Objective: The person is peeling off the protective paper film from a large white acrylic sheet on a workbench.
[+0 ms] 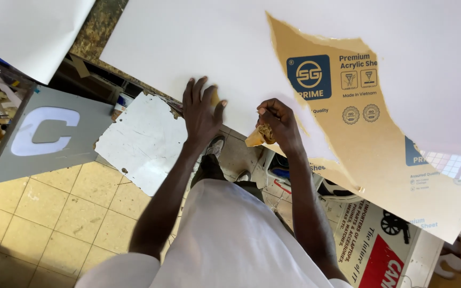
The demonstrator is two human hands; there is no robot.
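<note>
Paper strip (257, 137) pinched in right hand (278, 121), pointing toward left hand (201, 109).

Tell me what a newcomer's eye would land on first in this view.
First the big white sheet across the top, with its brown paper film torn back in a jagged strip on the right side. At its near edge in the middle, the left hand lies flat on the sheet while the right hand pinches a crumpled scrap of brown paper. At far left, a grey panel shows one large white letter.
</note>
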